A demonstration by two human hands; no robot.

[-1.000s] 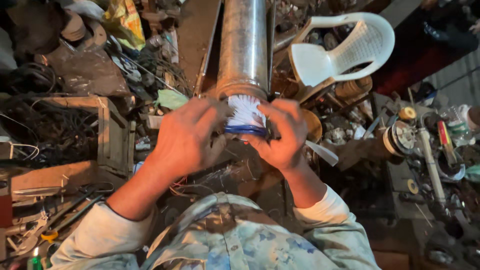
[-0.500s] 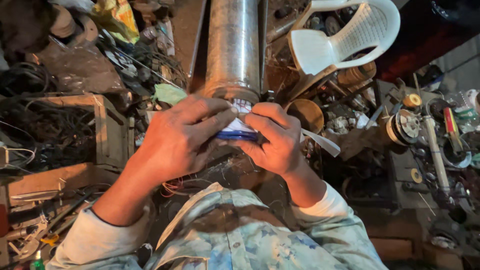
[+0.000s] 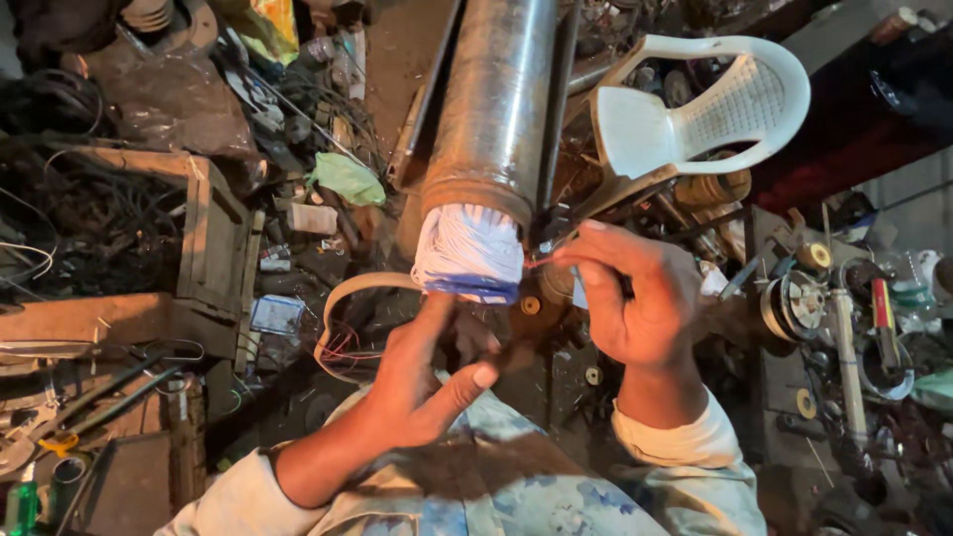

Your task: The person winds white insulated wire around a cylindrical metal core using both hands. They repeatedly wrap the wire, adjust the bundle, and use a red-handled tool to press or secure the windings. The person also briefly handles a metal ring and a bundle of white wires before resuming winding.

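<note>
step: dressing the white winding bundle [image 3: 469,250] at the near end of the steel cylinder [image 3: 493,109] | left hand [image 3: 429,382] loosely open beneath it | right hand [image 3: 635,298] pinching a thin red wire [image 3: 537,262] beside it | next: likely a careful tuck of the wire

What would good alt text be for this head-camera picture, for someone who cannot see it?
Seen from above, a person's two bare hands work at the near end of a long metal cylinder, which is wrapped in white binding. The right hand pinches something thin beside the binding; the left hand is just below it. A white plastic chair and workshop clutter surround them.
</note>
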